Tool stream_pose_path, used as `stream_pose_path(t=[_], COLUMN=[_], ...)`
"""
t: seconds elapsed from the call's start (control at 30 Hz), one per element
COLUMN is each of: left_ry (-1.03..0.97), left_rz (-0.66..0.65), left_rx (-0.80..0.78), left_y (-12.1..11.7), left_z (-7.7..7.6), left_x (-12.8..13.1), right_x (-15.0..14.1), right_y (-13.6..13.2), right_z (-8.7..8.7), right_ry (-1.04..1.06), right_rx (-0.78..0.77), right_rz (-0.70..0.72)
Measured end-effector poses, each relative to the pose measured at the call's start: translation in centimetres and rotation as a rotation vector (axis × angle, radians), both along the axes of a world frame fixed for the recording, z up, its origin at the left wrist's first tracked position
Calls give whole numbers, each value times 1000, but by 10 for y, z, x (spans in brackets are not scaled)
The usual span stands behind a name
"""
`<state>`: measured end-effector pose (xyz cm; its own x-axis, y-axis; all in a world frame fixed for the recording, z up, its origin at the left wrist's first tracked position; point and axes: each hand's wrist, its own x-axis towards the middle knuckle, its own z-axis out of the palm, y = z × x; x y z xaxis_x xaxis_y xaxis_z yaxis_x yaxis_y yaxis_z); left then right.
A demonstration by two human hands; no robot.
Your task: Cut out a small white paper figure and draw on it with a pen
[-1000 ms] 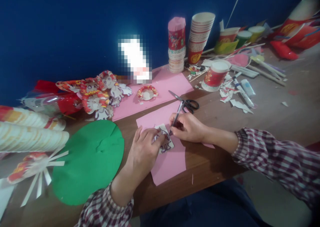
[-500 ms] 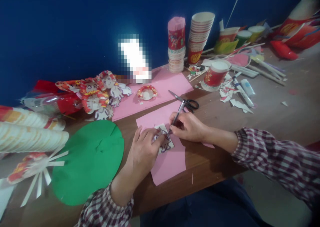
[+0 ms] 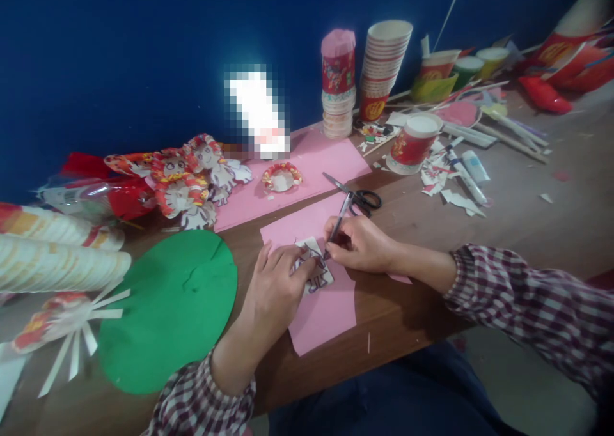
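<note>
- At the frame's centre, a white card point(image 3: 320, 282) with dark outlines lies on a pink sheet point(image 3: 326, 324).
- The left hand point(image 3: 278, 282) rests over the card, fingers extended, gripping nothing.
- Just right, the right hand point(image 3: 362, 244) pinches a pen point(image 3: 341, 218) between closed fingers.
- Scissors point(image 3: 368, 202) lie just above that hand; a green disc point(image 3: 165, 321) fills the lower left.

The brown table point(image 3: 403, 318) carries a green disc point(image 3: 163, 334). Right of the disc lies a smaller pink sheet point(image 3: 326, 321); behind and right, a larger pink sheet point(image 3: 330, 156); left, stacked paper cups point(image 3: 62, 263) on their sides; far right, an upturned red cup point(image 3: 413, 147).
</note>
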<state>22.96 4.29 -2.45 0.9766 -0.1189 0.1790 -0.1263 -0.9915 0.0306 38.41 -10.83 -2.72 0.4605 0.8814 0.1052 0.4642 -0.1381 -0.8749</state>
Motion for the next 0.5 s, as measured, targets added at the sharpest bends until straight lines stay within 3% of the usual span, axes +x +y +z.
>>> stream_pose_path(t=[0.5], left_ry=[-9], left_rz=[-2], left_rx=[0], left_y=[1], left_z=[-2], left_x=[0], right_x=[-1], right_y=[-1], right_z=[-1], right_ry=[3], right_rx=[-18], right_rz=[25])
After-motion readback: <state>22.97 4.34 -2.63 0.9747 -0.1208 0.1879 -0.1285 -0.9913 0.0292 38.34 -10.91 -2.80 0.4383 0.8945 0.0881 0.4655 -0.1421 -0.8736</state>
